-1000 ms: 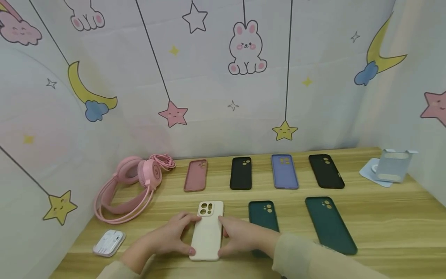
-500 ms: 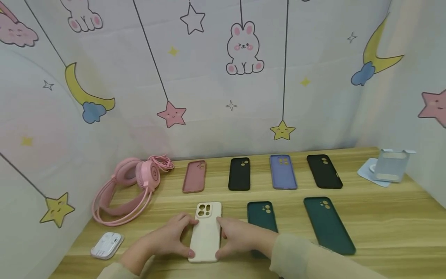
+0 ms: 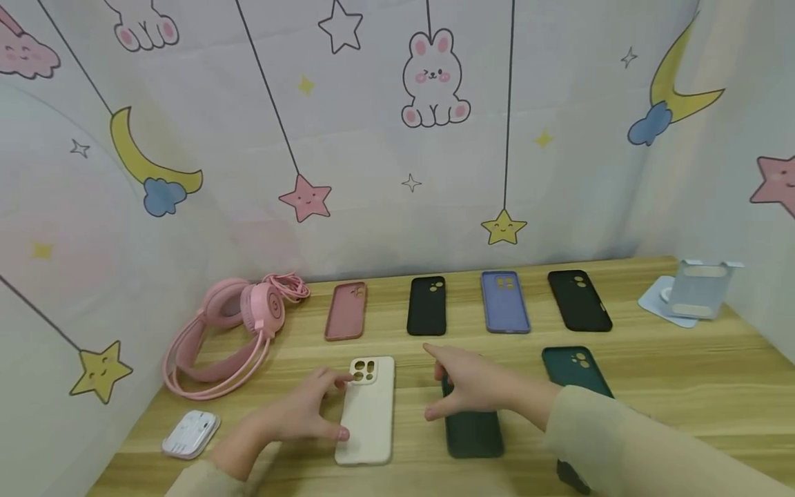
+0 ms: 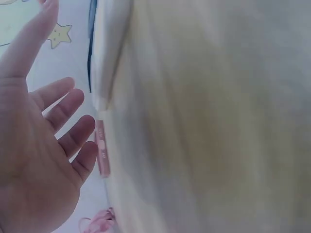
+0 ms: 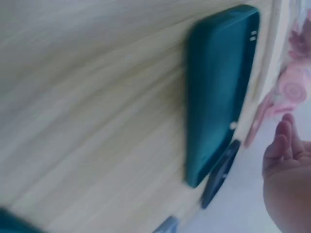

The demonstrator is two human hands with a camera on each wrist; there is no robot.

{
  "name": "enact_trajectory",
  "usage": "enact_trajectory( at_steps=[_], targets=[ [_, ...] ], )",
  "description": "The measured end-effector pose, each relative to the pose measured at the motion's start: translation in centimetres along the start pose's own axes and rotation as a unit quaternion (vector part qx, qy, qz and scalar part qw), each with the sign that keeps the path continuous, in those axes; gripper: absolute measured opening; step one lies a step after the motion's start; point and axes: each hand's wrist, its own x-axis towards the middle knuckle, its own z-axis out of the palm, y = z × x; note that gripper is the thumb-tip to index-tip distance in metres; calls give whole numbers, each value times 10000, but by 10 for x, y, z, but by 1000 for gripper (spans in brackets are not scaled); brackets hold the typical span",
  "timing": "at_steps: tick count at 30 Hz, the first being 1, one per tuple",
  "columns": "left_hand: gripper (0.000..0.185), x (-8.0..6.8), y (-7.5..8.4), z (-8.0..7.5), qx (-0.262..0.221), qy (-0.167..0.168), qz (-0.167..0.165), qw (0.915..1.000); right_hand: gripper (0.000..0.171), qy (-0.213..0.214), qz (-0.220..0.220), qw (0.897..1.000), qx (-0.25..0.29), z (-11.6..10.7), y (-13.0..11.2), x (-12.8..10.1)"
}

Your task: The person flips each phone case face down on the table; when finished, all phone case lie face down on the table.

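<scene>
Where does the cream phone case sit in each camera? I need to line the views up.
Head: cream phone case, lower middle, beside the left hand.
Left wrist: cream phone case, upper left, seen edge-on.
Right wrist: cream phone case, upper right, a pale strip beyond the green phone case.
Shared landmark: pink phone case, also and.

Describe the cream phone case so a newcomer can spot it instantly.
On the wooden table, find the pink headphones at left. Come right and nearer, to the left hand; just right of it lies the cream phone case. It alone is cream and lies back up, while the nearest green case rightward shows its inside.
</scene>
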Motion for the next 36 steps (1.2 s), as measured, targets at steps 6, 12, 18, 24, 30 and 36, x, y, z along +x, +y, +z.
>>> enact_trajectory(
  at_steps=[6,12,18,24,30,36],
  targets=[
    [85,13,9,-6,-46,-31,227,9997,92,54,-48,9998,210,-1,20,-16],
    [86,29,24,-8,123,-302,194,9993,89,215,-234,9989,358,-5,34,-24],
    [87,49,46,-5,-7,-717,217,9972,87,317,-213,9992,106,-12,44,-36],
    [88,70,66,2,301,-748,418,9959,87,461,-130,9987,-186,-14,49,-45],
    [88,84,78,11,444,-754,368,9955,86,477,-145,9982,-343,-15,51,-50],
    [86,90,84,20,637,-894,407,9931,81,451,-299,9971,-538,-12,56,-52]
  ],
)
